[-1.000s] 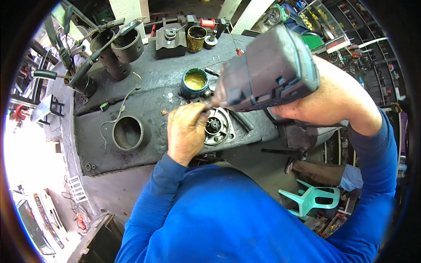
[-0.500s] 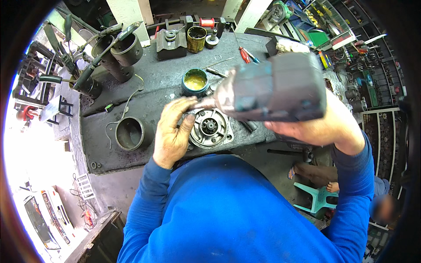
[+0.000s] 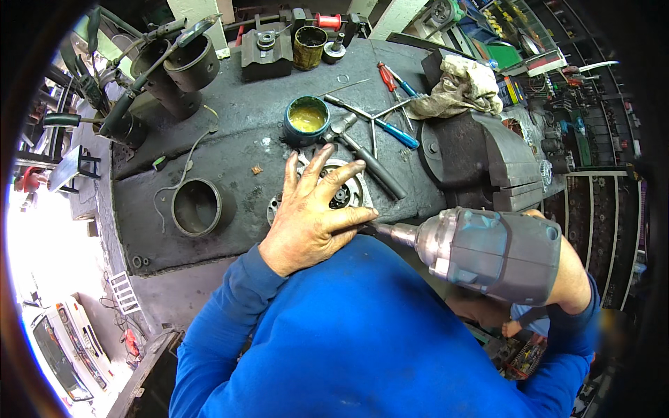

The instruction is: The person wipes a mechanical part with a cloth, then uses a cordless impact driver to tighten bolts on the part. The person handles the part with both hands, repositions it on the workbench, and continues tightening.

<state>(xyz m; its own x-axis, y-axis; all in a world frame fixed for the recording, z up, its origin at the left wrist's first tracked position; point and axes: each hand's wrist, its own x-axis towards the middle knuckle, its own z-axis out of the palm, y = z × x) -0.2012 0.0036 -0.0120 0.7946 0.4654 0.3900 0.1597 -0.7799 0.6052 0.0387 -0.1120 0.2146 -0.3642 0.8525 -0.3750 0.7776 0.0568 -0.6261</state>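
My left hand lies with fingers spread over a round metal housing, which shows in part between and beyond the fingers. In my right hand is a dark impact wrench with a silver nose. Its grip and most of those fingers are hidden behind its body. The wrench lies level, and its narrow socket end points left at the housing's near side, close to my left thumb. Whether the tip touches the housing cannot be made out. Just beyond the housing lies a hammer.
Beyond stand a tub of yellowish grease, a T-shaped wrench and screwdrivers. A bench vise with a rag is at right. A metal ring sits at left; pipe holders with tools stand far left.
The impact wrench has come down and right, from above the bench to its near edge. My left hand has moved from beside the wrench's nose onto the housing, spreading its fingers.
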